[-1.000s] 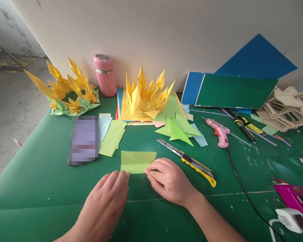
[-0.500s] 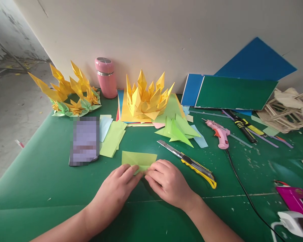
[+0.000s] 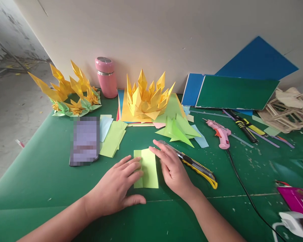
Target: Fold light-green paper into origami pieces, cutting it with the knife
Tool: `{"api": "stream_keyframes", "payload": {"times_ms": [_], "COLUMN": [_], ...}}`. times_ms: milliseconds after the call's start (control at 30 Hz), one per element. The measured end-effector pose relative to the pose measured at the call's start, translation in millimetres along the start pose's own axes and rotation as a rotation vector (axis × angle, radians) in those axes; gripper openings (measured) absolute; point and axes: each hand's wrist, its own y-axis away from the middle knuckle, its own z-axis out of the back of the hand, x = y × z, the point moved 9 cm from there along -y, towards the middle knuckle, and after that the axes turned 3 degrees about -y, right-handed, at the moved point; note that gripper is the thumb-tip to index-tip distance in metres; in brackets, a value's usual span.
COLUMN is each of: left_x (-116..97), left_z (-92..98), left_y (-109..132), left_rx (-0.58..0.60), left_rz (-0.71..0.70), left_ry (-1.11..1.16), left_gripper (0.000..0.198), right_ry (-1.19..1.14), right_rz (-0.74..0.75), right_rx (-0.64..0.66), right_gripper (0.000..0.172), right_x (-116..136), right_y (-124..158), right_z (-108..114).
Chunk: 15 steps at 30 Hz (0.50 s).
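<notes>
A small sheet of light green paper [image 3: 149, 171] lies upright on the table in front of me, with a crease running down its left part. My left hand [image 3: 122, 181] rests at its left edge, fingers spread, the fingertips over the paper. At the upper right corner, my right hand [image 3: 170, 164] is open with its fingers stretched out, and it covers part of the cutter's blade. The yellow-handled utility knife [image 3: 198, 169] lies just right of that hand. Beyond the sheet sit folded green paper pieces [image 3: 178, 129] and a stack of green strips [image 3: 112, 138].
At the back stand a yellow paper crown [image 3: 147, 104], another crown with green leaves [image 3: 75, 101] and a pink flask [image 3: 106, 79]. A phone [image 3: 85, 141] lies left. To the right are a pink glue gun [image 3: 221, 132] with its cord, and a magenta object [image 3: 296, 198].
The green sheet has turned from lying wide to standing lengthwise. Both hands have let go of its near edge and opened; the right hand has moved up and right.
</notes>
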Motion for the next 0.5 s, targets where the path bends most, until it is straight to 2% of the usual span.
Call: {"api": "stream_keyframes", "payload": {"times_ms": [33, 100, 167, 200, 300, 500], "left_x": [1.2, 3.8, 5.7, 6.5, 11.3, 13.6], "left_z": [0.6, 1.1, 2.2, 3.3, 9.6, 15.6], "left_y": [0.0, 0.2, 0.3, 0.4, 1.2, 5.0], "left_rx": [-0.002, -0.004, -0.014, -0.025, -0.089, -0.162], "left_rz": [0.012, 0.039, 0.053, 0.054, 0.064, 0.060], "left_ry": [0.014, 0.031, 0.028, 0.019, -0.036, -0.099], "left_gripper": [0.046, 0.034, 0.021, 0.021, 0.031, 0.044], "right_ry": [-0.008, -0.027, -0.017, 0.000, 0.072, 0.127], "right_rz": [0.002, 0.007, 0.022, 0.036, 0.087, 0.170], "right_rx": [0.012, 0.006, -0.048, -0.079, -0.095, 0.063], "right_gripper": [0.053, 0.044, 0.035, 0.032, 0.027, 0.021], "right_x": [-0.4, -0.1, 1.2, 2.5, 8.3, 21.9], "right_y": [-0.7, -2.1, -2.7, -2.6, -1.0, 2.4], "right_z": [-2.2, -3.0, 2.0, 5.3, 9.6, -1.6]}}
